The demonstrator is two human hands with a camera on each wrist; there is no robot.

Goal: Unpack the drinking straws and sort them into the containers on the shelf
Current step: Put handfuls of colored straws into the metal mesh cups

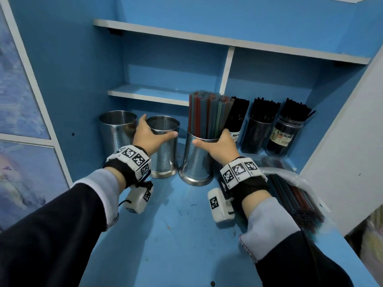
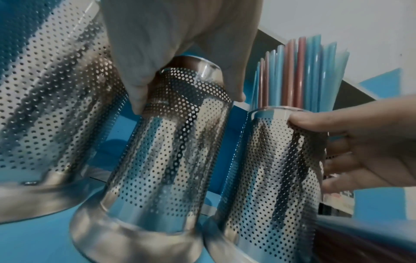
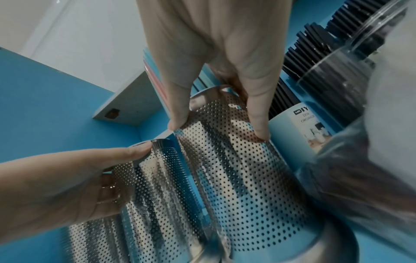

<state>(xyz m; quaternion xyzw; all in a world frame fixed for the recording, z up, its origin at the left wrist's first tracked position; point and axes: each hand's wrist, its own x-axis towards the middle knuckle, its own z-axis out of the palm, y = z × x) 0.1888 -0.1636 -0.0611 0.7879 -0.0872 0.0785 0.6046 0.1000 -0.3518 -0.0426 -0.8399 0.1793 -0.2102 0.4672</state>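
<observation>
Hands (image 1: 150, 134) grip perforated holders (image 1: 164, 156); label reads "DIY".

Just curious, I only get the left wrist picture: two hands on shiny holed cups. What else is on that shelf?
Observer: The head view shows three containers of black straws right of the cup of coloured straws.
Operator: Any straws not unpacked yet?
Observer: Yes, a plastic bag of coloured straws lies on the shelf floor beside the right hand.
Operator: Is the other held cup empty?
Observer: From above, the middle cup in the left hand holds no straws.
</observation>
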